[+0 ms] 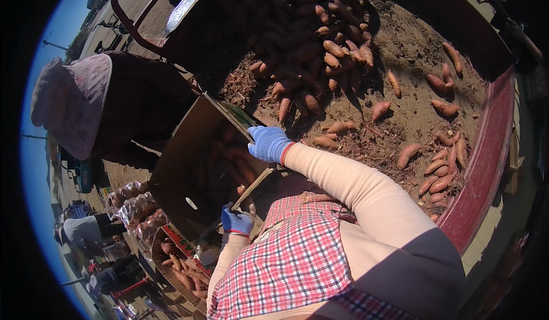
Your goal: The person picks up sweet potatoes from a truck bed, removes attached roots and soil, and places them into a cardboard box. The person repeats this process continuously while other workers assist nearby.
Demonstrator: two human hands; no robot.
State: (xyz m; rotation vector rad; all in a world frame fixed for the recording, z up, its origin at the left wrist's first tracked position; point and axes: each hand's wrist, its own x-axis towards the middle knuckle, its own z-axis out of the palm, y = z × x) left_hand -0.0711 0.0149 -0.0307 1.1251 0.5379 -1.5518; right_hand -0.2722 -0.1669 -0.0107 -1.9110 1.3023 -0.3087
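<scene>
In front of me a deep cardboard box [176, 170] stands open and tilted, with sweet potatoes [229, 157] lying in its shadowed inside. My right hand [269, 145], in a blue knit glove with a red cuff, grips the box's far upper edge near a corner. Lower down, my left hand [236, 221], gloved the same way, is closed around the near edge. One wall of the box has an oval handle hole [191, 203]. Beyond the box lies a large heap of sweet potatoes [336, 47], partly in dark shade.
A red metal trailer side [480, 161] bounds the soil-covered bed [411, 32], where loose sweet potatoes [441, 182] lie. A person in a sun hat [70, 101] leans close on the left. Another carton of sweet potatoes [182, 273] and filled plastic bags [137, 204] stand lower left.
</scene>
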